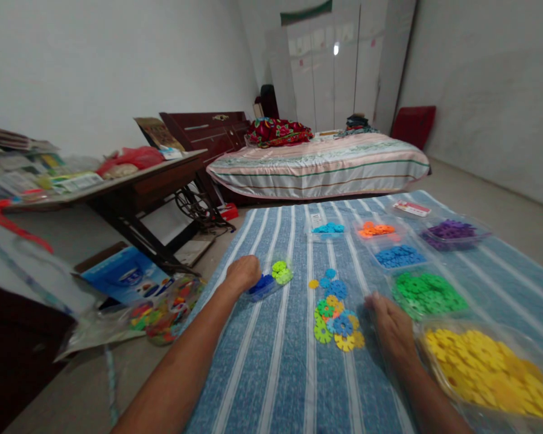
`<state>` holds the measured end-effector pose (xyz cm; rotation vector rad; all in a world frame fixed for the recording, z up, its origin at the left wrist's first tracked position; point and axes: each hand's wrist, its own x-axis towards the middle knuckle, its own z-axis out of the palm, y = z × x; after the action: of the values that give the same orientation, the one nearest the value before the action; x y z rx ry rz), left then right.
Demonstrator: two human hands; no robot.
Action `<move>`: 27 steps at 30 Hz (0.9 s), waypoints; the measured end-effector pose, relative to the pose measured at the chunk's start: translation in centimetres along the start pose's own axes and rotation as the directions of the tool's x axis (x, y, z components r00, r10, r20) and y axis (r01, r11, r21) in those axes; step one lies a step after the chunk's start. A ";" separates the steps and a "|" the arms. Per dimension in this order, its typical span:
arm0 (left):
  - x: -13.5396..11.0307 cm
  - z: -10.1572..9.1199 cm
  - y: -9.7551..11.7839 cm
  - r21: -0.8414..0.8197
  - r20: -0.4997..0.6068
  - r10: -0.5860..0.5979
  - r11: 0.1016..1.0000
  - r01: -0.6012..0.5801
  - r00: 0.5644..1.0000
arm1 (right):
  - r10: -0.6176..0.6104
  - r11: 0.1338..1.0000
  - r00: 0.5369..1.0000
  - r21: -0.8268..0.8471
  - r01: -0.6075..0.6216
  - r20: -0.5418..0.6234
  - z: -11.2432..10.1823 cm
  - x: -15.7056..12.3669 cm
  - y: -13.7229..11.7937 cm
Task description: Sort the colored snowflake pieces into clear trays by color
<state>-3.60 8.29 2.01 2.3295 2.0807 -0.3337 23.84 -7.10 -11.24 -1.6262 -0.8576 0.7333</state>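
Note:
My left hand (243, 272) is closed in a loose fist at the left side of a blue striped cloth (271, 361), resting against a clear box (271, 278) that holds dark blue and lime green snowflake pieces. My right hand (391, 328) lies palm down on the cloth with its fingers together; what is under them is hidden. Just left of it is a loose pile of mixed-colour snowflake pieces (335, 316). A clear tray of yellow pieces (489, 367) sits directly right of that hand.
More clear trays hold green (428, 292), blue (399, 256), orange (376, 229), purple (452, 232) and cyan (328, 228) pieces. A bag of mixed pieces (165, 310) lies on the floor at left, near a sewing table (131, 181). A bed (321, 163) stands behind.

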 end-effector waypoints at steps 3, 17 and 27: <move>-0.4 -0.1 0.9 -0.070 -0.069 0.102 0.992 -0.107 0.992 | -0.015 1.000 1.000 0.003 0.015 -0.003 0.1 0.1 0.3; -0.6 2.9 10.3 -0.259 -0.077 0.391 0.880 -0.397 0.917 | -0.042 0.999 0.999 -0.007 0.042 0.002 0.2 0.1 -0.5; 1.7 3.7 14.5 -0.195 -0.057 0.358 0.912 -0.362 0.932 | -0.070 0.997 0.997 -0.031 0.069 -0.024 0.5 0.3 -0.4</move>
<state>10.23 7.65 -3.93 2.5230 1.5531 -0.0867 23.50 -6.48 -10.97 -1.6207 -0.9063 0.6532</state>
